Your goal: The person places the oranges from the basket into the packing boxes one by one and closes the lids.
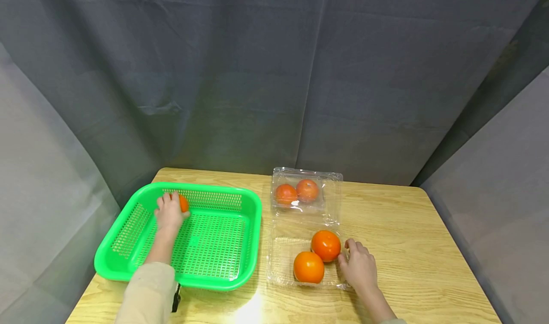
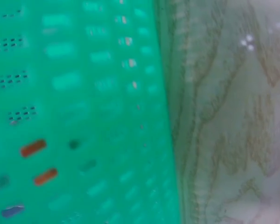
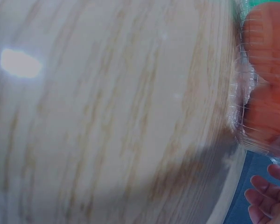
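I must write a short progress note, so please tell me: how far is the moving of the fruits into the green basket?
Done: nothing lies loose in the green basket yet. In hand: the left hand holds one orange fruit inside the basket, near its far wall. The right hand rests at the edge of the clear container, beside two orange fruits in it. Left: those two; the images by the raised lid seem to be their reflection.
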### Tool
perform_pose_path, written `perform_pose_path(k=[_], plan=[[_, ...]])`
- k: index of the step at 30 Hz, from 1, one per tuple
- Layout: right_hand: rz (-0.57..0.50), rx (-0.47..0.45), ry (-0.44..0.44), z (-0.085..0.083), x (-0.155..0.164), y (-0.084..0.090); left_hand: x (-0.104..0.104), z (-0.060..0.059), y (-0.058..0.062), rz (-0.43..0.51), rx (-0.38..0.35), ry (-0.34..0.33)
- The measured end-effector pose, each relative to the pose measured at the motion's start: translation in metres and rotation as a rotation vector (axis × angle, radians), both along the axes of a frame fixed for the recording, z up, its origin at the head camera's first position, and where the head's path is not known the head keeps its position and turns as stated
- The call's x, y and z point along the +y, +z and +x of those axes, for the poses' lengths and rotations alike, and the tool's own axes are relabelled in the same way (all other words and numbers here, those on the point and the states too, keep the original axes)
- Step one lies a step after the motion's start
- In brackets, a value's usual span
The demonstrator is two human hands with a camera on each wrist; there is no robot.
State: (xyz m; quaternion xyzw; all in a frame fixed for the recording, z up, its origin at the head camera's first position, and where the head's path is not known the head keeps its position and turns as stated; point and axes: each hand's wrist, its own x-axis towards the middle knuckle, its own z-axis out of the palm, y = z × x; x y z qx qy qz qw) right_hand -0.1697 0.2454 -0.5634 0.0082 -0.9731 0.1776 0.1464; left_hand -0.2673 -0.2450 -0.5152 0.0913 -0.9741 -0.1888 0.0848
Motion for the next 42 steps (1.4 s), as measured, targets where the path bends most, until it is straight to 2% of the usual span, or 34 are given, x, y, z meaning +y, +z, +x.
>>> perform_pose_path(k=[6, 15, 25, 32, 42], plan=[[-0.003, 0.006, -0.002, 0.0, 0.0, -0.001, 0.013, 0.0, 0.01, 0.002, 0.059, -0.031], [-0.006, 0.002, -0.002, 0.0, 0.001, -0.001, 0.033, 0.002, 0.022, -0.021, 0.099, -0.076], [-0.008, -0.003, -0.007, 0.0, 0.0, 0.0, 0.06, 0.007, 0.035, 0.004, 0.219, -0.148], [-0.002, -0.009, -0.006, 0.0, 0.0, 0.001, 0.085, 0.013, 0.049, 0.015, 0.264, -0.209], [-0.006, -0.025, -0.01, 0.0, 0.0, 0.001, 0.123, 0.021, 0.057, -0.028, 0.373, -0.305]])
